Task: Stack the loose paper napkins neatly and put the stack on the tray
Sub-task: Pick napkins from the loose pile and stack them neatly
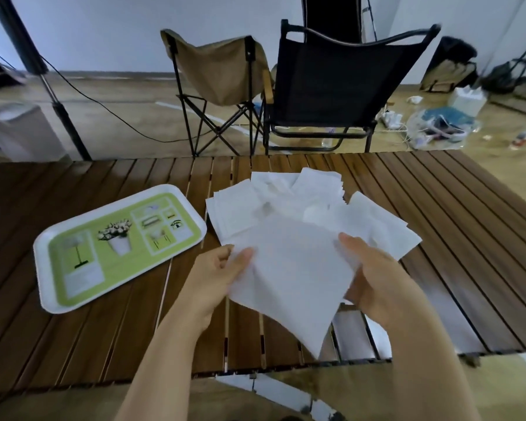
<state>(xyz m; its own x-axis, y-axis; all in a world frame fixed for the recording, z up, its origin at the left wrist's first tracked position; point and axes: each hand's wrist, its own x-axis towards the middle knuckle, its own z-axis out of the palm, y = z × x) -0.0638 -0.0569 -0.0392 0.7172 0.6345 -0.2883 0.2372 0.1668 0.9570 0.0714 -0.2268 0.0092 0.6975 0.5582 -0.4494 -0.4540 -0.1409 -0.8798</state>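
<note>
Several white paper napkins (274,205) lie spread and overlapping on the slatted wooden table (456,214). I hold a small bunch of napkins (292,271) just above the table near its front edge. My left hand (222,275) pinches the bunch's left edge with the thumb on top. On the right edge my right hand (368,271) grips it, thumb over the paper. A white tray (43,253) with a green picture panel sits to the left of the napkins, with nothing on it.
Behind the table stand a tan folding chair (219,71) and a black folding chair (343,80). A tripod leg (58,107) and a cable run at the back left. Bags and clutter (441,123) lie on the floor at the back right.
</note>
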